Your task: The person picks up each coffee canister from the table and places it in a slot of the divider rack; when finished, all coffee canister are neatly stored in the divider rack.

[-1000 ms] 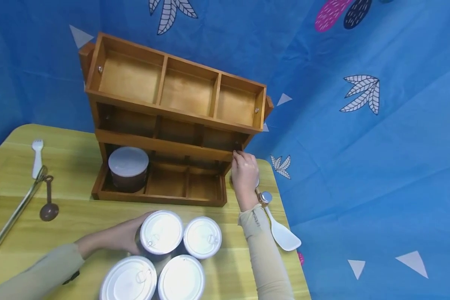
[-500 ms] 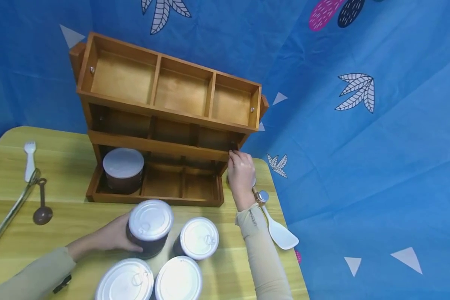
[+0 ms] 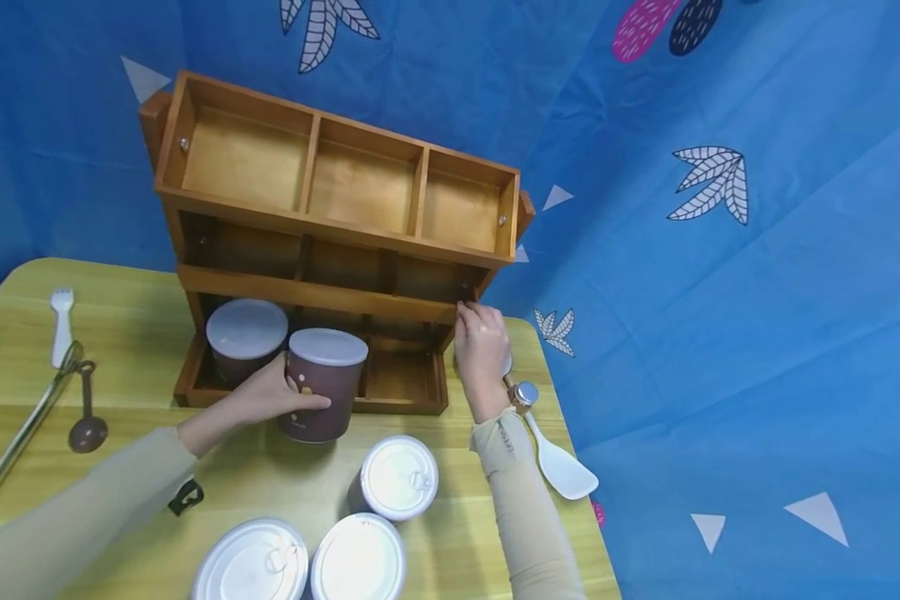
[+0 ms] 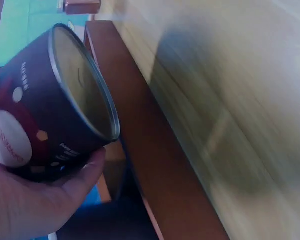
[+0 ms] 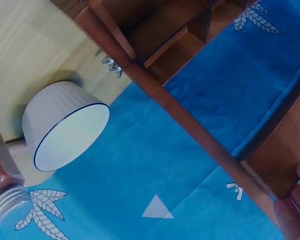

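Observation:
My left hand (image 3: 273, 396) grips a dark brown can (image 3: 335, 379) with a white lid. The can overlaps the bottom tier's front edge in the head view, beside another lidded can (image 3: 246, 337) standing in that tier's left compartment. In the left wrist view, the held can (image 4: 25, 120) tilts, its metal-rimmed base above the wooden edge (image 4: 135, 125). At the three-tier wooden shelf's (image 3: 307, 287) right end, my right hand (image 3: 483, 346) pinches the middle tier's edge. The right wrist view has its fingertips (image 5: 290, 220) on a wooden board (image 5: 285, 155).
Three lidded cans (image 3: 399, 477) stand at the table's front. On the left lie a white fork (image 3: 62, 329), a brown spoon (image 3: 87, 429) and a long metal utensil (image 3: 18, 450). Right of the shelf are a silver-capped jar (image 3: 525, 395), a white spatula (image 3: 562, 471) and a white bowl (image 5: 65, 125).
My left hand has lifted the can from the group at the front and carried it forward to the bottom tier. My right hand has stayed at the shelf's right end.

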`<state>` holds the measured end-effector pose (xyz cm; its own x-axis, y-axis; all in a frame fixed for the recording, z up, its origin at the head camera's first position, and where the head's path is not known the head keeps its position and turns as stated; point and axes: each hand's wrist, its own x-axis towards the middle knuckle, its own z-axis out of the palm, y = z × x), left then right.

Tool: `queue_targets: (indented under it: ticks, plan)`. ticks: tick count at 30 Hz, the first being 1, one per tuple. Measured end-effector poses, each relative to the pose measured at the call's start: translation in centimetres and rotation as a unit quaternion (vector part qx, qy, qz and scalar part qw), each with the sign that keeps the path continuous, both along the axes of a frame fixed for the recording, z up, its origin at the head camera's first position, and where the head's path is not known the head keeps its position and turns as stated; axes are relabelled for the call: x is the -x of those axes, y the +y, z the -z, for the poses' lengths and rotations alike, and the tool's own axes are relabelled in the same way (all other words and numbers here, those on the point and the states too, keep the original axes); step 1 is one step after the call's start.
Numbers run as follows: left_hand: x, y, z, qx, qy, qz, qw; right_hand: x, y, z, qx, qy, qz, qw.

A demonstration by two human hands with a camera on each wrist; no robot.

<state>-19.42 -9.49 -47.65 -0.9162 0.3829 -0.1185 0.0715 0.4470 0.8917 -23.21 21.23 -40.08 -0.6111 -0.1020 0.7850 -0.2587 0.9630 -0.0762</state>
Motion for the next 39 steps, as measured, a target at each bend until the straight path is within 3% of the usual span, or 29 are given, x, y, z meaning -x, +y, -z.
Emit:
queue_targets:
  ticks: [6, 10, 15, 23, 33, 39]
  plan:
    - [1.1, 1.6, -0.6, -0.016, -0.022, -0.011, 0.9996, 0.1, -0.2, 0.1, -0.004, 0.001, -0.005, 1.0]
    - [2.1, 2.2, -0.5, 0.011, -0.014, -0.044, 0.9989, 0.1, -0.2, 0.2, -0.005, -0.001, -0.001, 1.0]
    - [3.5, 2.8, 1.1, 0.053, 0.027, -0.101, 0.9931, -0.1, -0.2, 0.4, -0.002, -0.008, 0.0, 1.0]
    - [4.4, 3.7, 4.1, 0.037, 0.102, -0.157, 0.9816, -0.2, -0.2, 0.2, -0.003, -0.004, 0.001, 1.0]
    - [3.9, 4.5, 6.3, 0.042, 0.11, -0.139, 0.9832, -0.2, -0.1, 0.2, -0.004, 0.004, 0.001, 1.0]
    - [3.4, 4.6, 6.6, 0.016, 0.116, -0.122, 0.9857, -0.2, 0.1, 0.0, -0.002, 0.004, 0.001, 1.0]
